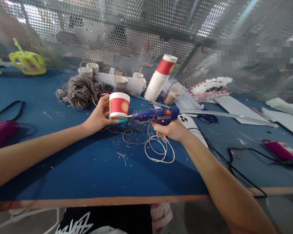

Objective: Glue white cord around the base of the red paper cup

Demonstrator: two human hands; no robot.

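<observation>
Grips near-vertical red-and-white cup [116, 106] bearing gold emblem [125, 106] in left hand [100, 114] and leftward-pointing, near-level glue gun [152, 115] in right hand [170, 128].

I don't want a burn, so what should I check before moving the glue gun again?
1. Cup held by the left hand: ok, upright.
2. Glue gun held by the right hand: ok.
3. Left fingers well clear of the nozzle: not ok, the teal thumbnail is right by the tip.
4. Glue stick loaded: ok, it sticks out behind.
5. Glue hot: cannot tell, though a red light shows.
</observation>
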